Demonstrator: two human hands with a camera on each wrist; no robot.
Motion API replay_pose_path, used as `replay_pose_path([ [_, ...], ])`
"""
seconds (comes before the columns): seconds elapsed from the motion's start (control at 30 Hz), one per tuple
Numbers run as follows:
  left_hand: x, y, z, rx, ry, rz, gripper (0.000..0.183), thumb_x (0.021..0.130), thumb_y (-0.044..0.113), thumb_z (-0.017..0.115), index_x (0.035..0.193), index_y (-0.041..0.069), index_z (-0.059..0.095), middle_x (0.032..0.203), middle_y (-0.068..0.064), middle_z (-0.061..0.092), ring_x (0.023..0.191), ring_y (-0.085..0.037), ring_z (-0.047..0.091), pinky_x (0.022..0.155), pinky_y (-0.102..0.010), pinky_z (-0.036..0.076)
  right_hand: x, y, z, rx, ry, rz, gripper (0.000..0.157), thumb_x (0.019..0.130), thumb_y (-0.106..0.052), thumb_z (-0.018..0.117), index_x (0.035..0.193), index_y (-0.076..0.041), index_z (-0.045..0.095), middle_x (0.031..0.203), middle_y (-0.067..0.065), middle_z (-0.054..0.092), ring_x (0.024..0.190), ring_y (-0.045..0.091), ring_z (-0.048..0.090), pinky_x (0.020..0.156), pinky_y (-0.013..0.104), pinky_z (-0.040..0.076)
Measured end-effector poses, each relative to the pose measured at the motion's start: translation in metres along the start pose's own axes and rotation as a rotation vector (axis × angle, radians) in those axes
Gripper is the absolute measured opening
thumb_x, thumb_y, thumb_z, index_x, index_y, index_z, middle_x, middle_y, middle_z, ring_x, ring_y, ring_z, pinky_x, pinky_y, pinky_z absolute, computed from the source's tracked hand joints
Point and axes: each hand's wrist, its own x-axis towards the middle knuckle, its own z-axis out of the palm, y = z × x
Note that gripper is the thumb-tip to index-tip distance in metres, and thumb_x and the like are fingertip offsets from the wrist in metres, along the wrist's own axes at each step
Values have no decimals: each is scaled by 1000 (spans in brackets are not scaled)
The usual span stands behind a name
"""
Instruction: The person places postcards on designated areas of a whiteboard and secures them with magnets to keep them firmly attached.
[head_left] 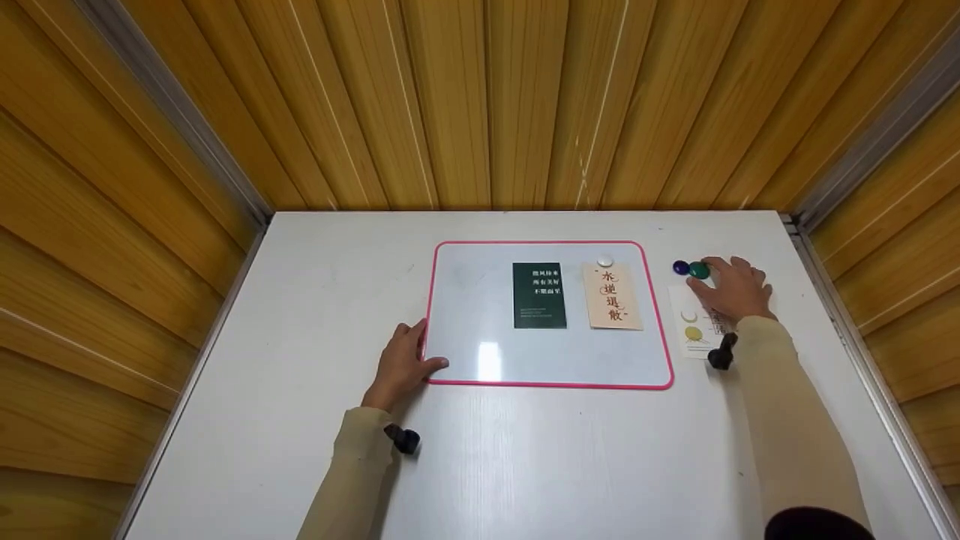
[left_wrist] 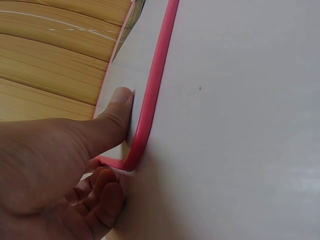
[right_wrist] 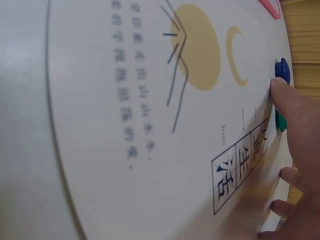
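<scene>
A whiteboard (head_left: 465, 300) with a pink frame lies on the table. My left hand (head_left: 401, 364) grips its lower left corner, and the left wrist view shows the thumb (left_wrist: 120, 107) on the board's face with the fingers curled at the edge. On the board are a dark green card (head_left: 538, 300) and a cream card (head_left: 611, 304) with a white magnet (head_left: 605, 262) at its top. My right hand (head_left: 735, 289) pinches a green magnet (head_left: 699, 270) between thumb and index finger. Touching or close beside it is a blue magnet (head_left: 680, 267). Beneath the hand lies a white printed card (right_wrist: 150, 125), partly covered.
The white table (head_left: 300, 360) extends around the board on all sides. Wood-patterned panels (head_left: 525, 105) stand behind it and at both sides, with metal rails (head_left: 187, 112) at the corners. A dark round object (head_left: 817, 523) shows at the bottom right edge.
</scene>
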Motion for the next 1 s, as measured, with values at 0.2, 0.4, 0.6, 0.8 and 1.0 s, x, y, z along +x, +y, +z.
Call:
replay_pose_path([
  [0.2, 0, 0, 1, 7, 2, -7, 91, 82, 29, 88, 154, -2, 42, 108, -11, 49, 86, -22, 45, 81, -40, 43, 1, -2, 1, 22, 8, 20, 69, 99, -50, 62, 150, -7, 46, 150, 40, 30, 131, 68, 25, 101, 81, 18],
  [0.4, 0, 1, 2, 3, 6, -19, 92, 81, 30, 89, 155, 0, 42, 111, -12, 51, 89, -23, 47, 84, -41, 44, 0, -2, 0, 47, 9, 26, 64, 99, -48, 63, 146, -6, 49, 147, 38, 35, 129, 65, 28, 100, 79, 21],
  [0.6, 0, 1, 1, 18, 4, -20, 91, 82, 28, 88, 155, 0, 42, 112, -13, 51, 89, -24, 47, 86, -42, 45, -2, -6, -3, 55, 16, 20, 57, 100, -42, 64, 141, -4, 53, 146, 38, 39, 129, 66, 29, 100, 80, 21],
  [0.8, 1, 1, 1, 28, 2, -12, 90, 82, 28, 88, 155, -1, 42, 110, -12, 52, 87, -23, 47, 84, -41, 45, -1, -6, -2, 48, 7, 29, 57, 100, -41, 65, 141, -4, 53, 147, 37, 39, 129, 66, 29, 100, 79, 21],
  [1.0, 1, 1, 1, 23, 8, -3, 90, 83, 28, 88, 154, -1, 42, 109, -13, 51, 86, -23, 47, 83, -41, 44, -1, -5, -2, 42, 11, 24, 58, 99, -42, 65, 141, -4, 53, 146, 37, 39, 129, 66, 29, 100, 79, 22],
])
